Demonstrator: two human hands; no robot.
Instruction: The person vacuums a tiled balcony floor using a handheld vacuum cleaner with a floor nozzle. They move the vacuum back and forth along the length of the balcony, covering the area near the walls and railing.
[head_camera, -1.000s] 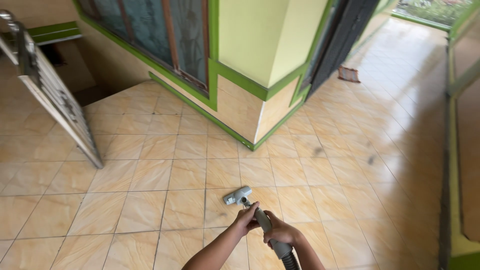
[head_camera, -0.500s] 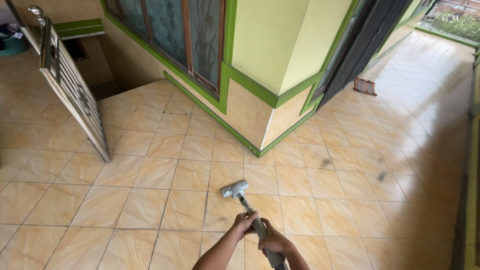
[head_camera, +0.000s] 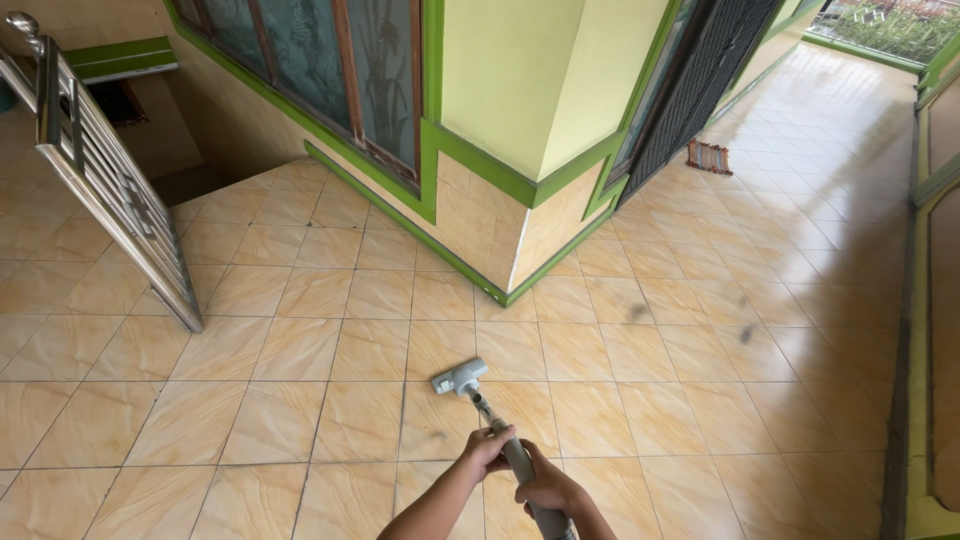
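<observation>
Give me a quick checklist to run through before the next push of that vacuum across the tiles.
1. Left hand gripping the vacuum wand: ok.
2. Right hand gripping lower on the wand: ok.
3. Floor nozzle flat on the tiled floor: ok.
4. Tiles ahead toward the wall corner free of obstacles: ok.
5. Metal railing clear of the nozzle: ok.
6. Hose untangled behind: cannot tell.

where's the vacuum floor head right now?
Head view: the grey vacuum floor head sits on the tan floor tiles, low centre, just ahead of both hands, short of the green-trimmed wall corner.
</observation>
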